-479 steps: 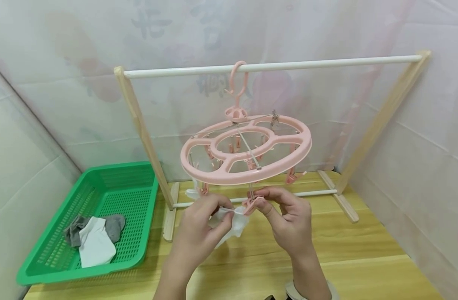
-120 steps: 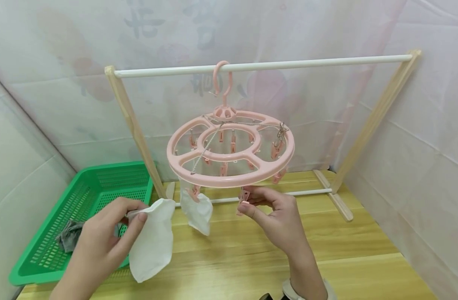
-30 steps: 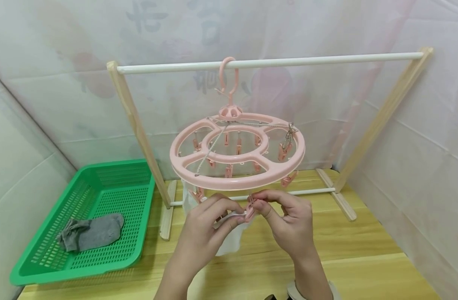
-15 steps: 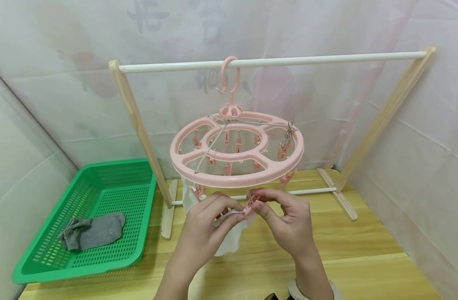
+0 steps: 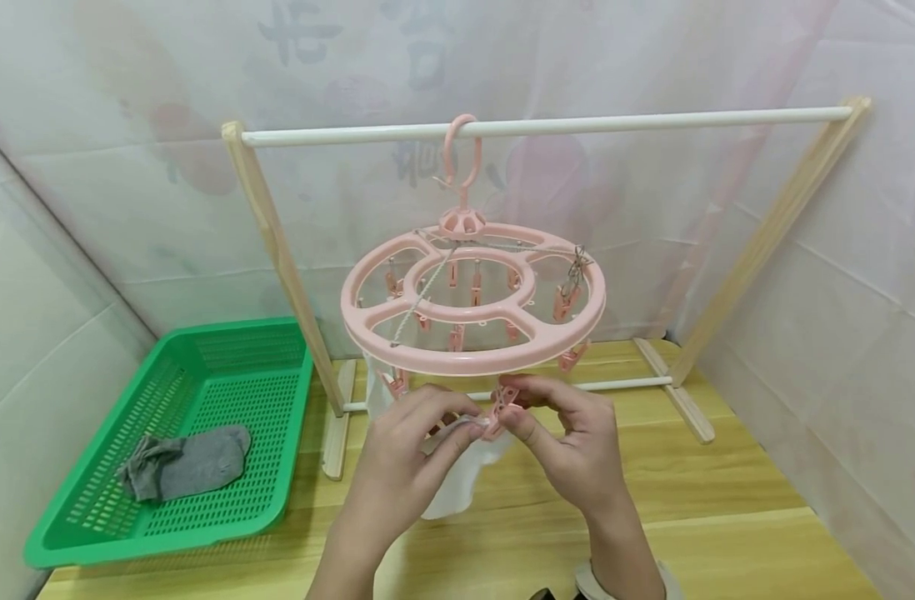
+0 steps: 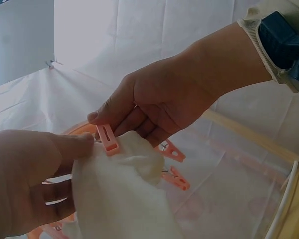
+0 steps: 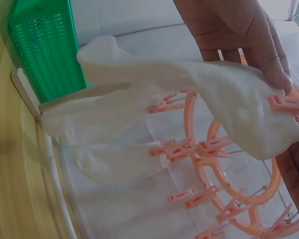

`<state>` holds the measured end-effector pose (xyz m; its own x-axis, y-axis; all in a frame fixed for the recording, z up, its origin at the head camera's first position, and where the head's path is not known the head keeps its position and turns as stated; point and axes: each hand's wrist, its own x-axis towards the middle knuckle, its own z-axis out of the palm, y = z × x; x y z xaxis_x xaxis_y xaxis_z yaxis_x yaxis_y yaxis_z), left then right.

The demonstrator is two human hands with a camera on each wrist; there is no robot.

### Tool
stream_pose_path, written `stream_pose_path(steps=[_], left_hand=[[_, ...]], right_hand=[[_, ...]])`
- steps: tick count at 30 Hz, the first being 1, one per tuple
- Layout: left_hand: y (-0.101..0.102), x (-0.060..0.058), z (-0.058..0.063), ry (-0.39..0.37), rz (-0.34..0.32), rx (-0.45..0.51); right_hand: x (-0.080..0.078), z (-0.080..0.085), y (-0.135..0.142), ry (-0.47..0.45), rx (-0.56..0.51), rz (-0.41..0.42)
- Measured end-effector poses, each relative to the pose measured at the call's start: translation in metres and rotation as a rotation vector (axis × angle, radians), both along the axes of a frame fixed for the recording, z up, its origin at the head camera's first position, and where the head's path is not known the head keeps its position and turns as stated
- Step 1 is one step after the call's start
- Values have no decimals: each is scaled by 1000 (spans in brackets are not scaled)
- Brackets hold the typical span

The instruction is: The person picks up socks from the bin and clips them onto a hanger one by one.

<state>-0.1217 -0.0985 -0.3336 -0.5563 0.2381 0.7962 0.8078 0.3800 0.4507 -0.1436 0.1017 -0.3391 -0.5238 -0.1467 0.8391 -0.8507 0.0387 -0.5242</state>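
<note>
My left hand (image 5: 408, 450) pinches the edge of a white sock (image 5: 453, 487) between thumb and fingers. Beside it, my right hand (image 5: 573, 437) grips a pink clothespin (image 5: 507, 398) that hangs from a round pink drying hanger (image 5: 461, 362). In the left wrist view the clothespin (image 6: 108, 140) sits over the top edge of the sock (image 6: 122, 199). Seen from the right wrist, the sock (image 7: 234, 102) stretches between both hands. Another white sock (image 5: 377, 390) hangs from the hanger's left side, partly behind my left hand.
The hanger's hook loops over a white bar (image 5: 652, 122) on a wooden-legged rack. Several unused pink clips (image 5: 568, 300) dangle from its rings. At left, a green basket (image 5: 165, 546) holds grey socks (image 5: 195, 467), bunched together. A wooden table (image 5: 690, 508) lies beneath.
Four seconds ago my left hand held the white sock out at left; now it is at the clothespin. The white sock seen in the basket earlier is gone from there. Lately, only slight finger shifts.
</note>
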Motion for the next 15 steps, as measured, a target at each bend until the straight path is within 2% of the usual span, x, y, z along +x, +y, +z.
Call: stream_pose_path(steps=[4,11,15], left_hand=[[-2,3,5,74,60,36],[3,2,15,411,174,75],[8,-2,19,557,235,79]], right_hand=[[3,0,-1,-42,-1,-29],[3,1,0,-103,16,-74],[3,0,2,-142,47,-74]])
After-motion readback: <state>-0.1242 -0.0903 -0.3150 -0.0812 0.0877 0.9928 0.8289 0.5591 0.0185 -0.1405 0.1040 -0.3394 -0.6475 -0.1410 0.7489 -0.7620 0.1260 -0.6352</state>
